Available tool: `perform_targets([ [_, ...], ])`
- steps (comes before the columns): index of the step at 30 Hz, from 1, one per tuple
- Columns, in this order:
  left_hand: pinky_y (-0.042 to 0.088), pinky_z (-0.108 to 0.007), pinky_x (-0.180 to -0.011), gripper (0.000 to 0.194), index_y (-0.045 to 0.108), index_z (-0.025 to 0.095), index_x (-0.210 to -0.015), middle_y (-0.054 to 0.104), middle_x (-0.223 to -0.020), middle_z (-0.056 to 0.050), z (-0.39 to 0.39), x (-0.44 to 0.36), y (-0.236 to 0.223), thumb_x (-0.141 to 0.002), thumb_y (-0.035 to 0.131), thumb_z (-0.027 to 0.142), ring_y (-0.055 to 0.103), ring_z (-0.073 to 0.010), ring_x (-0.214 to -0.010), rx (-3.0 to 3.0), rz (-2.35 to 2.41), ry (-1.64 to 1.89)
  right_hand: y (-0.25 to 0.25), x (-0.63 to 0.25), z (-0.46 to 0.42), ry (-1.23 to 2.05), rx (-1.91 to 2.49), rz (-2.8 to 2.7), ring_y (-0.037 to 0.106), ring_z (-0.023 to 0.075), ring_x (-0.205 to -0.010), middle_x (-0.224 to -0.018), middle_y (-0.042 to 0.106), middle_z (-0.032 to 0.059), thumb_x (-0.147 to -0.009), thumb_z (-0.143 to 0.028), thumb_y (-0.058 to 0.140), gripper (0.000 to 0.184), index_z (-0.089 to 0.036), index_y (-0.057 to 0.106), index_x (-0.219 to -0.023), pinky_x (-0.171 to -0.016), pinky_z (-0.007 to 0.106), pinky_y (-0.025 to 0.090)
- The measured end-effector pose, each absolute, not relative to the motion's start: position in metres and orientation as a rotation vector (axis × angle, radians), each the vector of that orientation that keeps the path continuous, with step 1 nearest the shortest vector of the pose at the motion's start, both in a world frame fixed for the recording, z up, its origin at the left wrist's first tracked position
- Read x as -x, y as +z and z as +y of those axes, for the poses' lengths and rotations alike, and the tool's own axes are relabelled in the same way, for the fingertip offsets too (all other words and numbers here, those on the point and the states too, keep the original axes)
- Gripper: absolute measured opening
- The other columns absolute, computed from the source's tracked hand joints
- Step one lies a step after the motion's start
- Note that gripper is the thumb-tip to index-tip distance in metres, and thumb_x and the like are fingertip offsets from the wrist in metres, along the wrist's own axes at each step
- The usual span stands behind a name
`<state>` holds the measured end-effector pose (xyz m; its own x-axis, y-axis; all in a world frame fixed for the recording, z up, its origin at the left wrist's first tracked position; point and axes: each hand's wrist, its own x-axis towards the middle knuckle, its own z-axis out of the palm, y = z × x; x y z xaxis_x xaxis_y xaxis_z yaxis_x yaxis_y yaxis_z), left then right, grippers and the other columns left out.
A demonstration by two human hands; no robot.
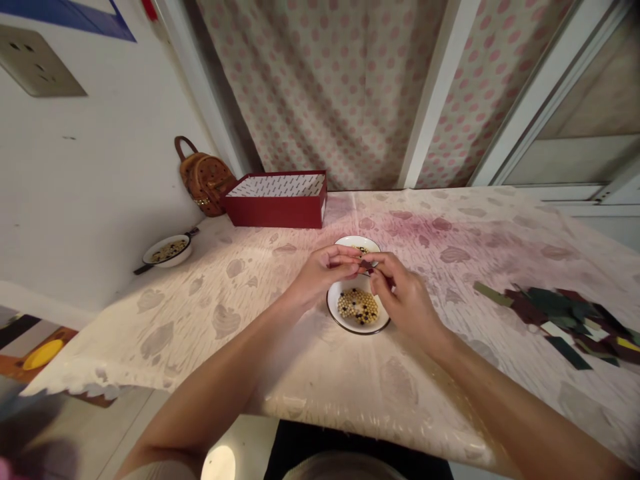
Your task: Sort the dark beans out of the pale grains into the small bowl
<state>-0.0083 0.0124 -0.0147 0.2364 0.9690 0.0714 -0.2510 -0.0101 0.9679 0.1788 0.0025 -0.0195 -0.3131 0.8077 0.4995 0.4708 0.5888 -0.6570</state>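
Above two white bowls, my left hand (320,275) and my right hand (406,297) meet fingertip to fingertip. Both pinch a small dark red-brown flat piece (367,265) between thumb and fingers. Directly below is the near white bowl (332,315) with a dark rim, holding small round yellow and black grains (357,307) that look like beans or beads. Behind it stands the far white bowl (350,241), partly hidden by my fingers, with similar grains inside.
At the right lies a loose pile of dark green, maroon and white flat strips (560,313). A red open box (277,210) and a brown small backpack (206,177) stand at the back left. Another white bowl (175,257) with grains sits near the wall.
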Motion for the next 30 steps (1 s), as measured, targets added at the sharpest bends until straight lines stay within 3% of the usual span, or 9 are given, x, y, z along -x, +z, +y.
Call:
perform_targets([
  [12, 0.054, -0.039, -0.099, 0.024, 0.068, 0.015, -0.108, 0.076, -0.101, -0.008, 0.02, 0.005, -0.021, -0.084, 0.074, 0.016, 0.072, -0.0182, -0.096, -1.31, 0.934, 1.285, -0.02, -0.179, 0.004, 0.491, 1.087, -1.963, 0.06, 0.0155, -0.059, -0.073, 0.067, 0.0, -0.097, -0.024, 0.044, 0.028, -0.018, 0.06, -0.119, -0.06, 0.028, 0.043],
  [17, 0.054, -0.036, -0.097, 0.034, 0.067, 0.02, -0.119, 0.074, -0.119, -0.008, 0.024, 0.005, -0.019, -0.088, 0.062, 0.008, 0.07, -0.0181, -0.107, -1.683, 1.146, 1.308, -0.018, -0.18, 0.005, 0.429, 1.132, -1.892, 0.061, 0.0167, -0.06, -0.074, 0.068, 0.0016, -0.095, -0.024, 0.044, 0.028, -0.018, 0.061, -0.117, -0.062, 0.029, 0.044],
  [23, 0.051, -0.03, -0.078, 0.008, 0.074, 0.021, -0.088, 0.077, -0.088, -0.001, 0.01, 0.003, -0.007, -0.084, 0.068, 0.017, 0.069, -0.0175, -0.082, -2.224, 1.259, 0.866, -0.016, -0.181, 0.003, 0.425, 1.162, -1.866, 0.06, 0.0165, -0.059, -0.075, 0.068, 0.0013, -0.095, -0.025, 0.045, 0.028, -0.019, 0.061, -0.118, -0.061, 0.029, 0.043],
  [26, 0.049, -0.035, -0.08, 0.009, 0.075, 0.02, -0.087, 0.077, -0.089, -0.004, 0.004, -0.004, -0.005, -0.079, 0.076, 0.024, 0.07, -0.0231, -0.085, -2.497, 1.203, 0.603, -0.015, -0.181, 0.003, 0.421, 1.162, -1.863, 0.06, 0.0163, -0.059, -0.075, 0.068, 0.0011, -0.095, -0.024, 0.045, 0.028, -0.019, 0.061, -0.118, -0.061, 0.028, 0.042],
  [30, 0.047, -0.035, -0.08, 0.005, 0.074, 0.021, -0.081, 0.077, -0.09, -0.003, 0.002, -0.01, -0.007, -0.078, 0.073, 0.017, 0.07, -0.0244, -0.086, -2.599, 1.195, 0.462, -0.014, -0.182, 0.002, 0.413, 1.162, -1.862, 0.058, 0.0158, -0.058, -0.074, 0.067, 0.0004, -0.095, -0.023, 0.045, 0.027, -0.021, 0.061, -0.117, -0.06, 0.028, 0.042],
])
